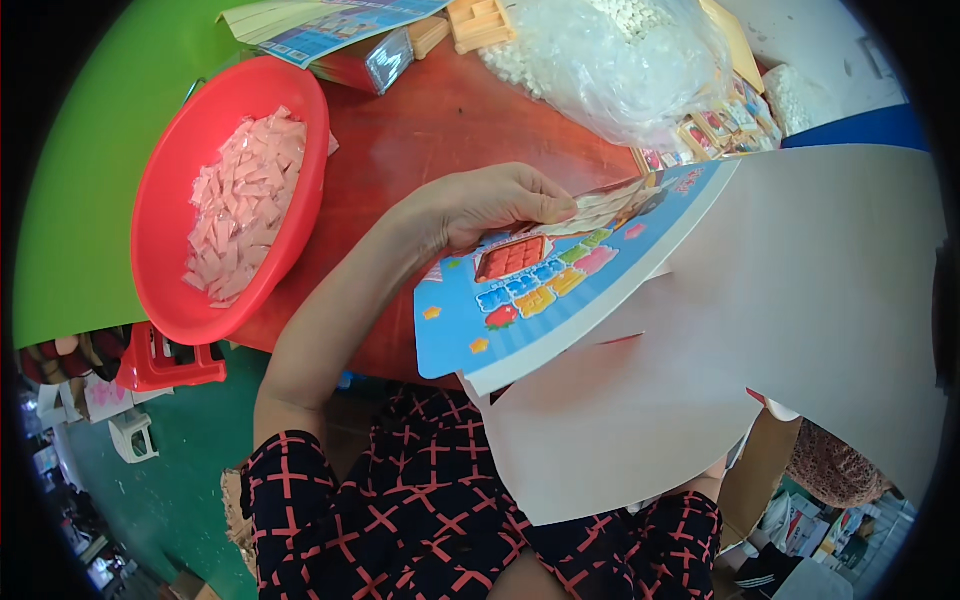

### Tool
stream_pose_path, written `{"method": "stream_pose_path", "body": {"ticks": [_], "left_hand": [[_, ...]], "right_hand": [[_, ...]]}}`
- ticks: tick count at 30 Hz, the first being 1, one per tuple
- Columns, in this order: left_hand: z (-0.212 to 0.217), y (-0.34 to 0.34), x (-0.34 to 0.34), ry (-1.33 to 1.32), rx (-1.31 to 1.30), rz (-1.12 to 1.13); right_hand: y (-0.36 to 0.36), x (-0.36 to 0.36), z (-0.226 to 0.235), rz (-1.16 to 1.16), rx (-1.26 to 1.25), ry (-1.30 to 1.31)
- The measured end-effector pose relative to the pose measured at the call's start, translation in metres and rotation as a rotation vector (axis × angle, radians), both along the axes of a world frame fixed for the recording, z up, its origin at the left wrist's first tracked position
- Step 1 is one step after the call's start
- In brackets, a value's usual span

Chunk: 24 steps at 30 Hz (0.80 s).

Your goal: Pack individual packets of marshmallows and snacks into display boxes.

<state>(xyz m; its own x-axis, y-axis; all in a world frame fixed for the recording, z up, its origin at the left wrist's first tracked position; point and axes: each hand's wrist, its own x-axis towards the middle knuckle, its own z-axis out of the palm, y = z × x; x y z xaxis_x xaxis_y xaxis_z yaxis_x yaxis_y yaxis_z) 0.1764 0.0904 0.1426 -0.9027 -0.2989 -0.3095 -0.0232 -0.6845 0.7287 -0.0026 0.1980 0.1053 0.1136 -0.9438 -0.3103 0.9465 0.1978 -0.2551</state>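
Note:
My left hand (505,205) reaches in from the left, its thumb and fingers closed on the upper edge of a blue printed card sheet (450,315). Colourful sweet-like pictures cover the sheet, and a pale border runs along its lower right side. Large plain grey-white card panels (820,260) spread beside and below it on the right. Whether they join the printed sheet I cannot tell. The panels hide my right hand; only a bit of that arm shows below their lower edge.
A red basin (312,175) of small pink packets stands left on the red table (430,125). At the back lie printed sheets (350,22), a small wooden tray (480,24) and a clear plastic bag (620,75) with white pieces. A red stool (170,365) stands at left.

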Motion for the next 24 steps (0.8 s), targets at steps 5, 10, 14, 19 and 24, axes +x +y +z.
{"method": "stream_pose_path", "body": {"ticks": [5,10,14,19,24], "left_hand": [[0.000,-0.008,-0.005,-0.077,-0.062,-0.032],[-0.005,-0.024,-0.011,-0.032,-0.226,-0.030],[0.001,-0.025,0.018,0.020,-0.628,0.313],[0.000,0.050,0.061,-0.458,-0.451,0.750],[0.007,0.077,0.035,-0.246,-0.195,0.600]], "right_hand": [[0.012,-0.002,-0.006,-0.026,0.028,-0.042],[0.028,0.007,-0.017,-0.002,0.089,-0.102],[0.029,0.018,-0.020,0.019,0.085,-0.160],[0.026,0.007,-0.019,-0.062,0.016,-0.209],[0.031,0.000,-0.016,-0.118,-0.007,-0.240]]}}
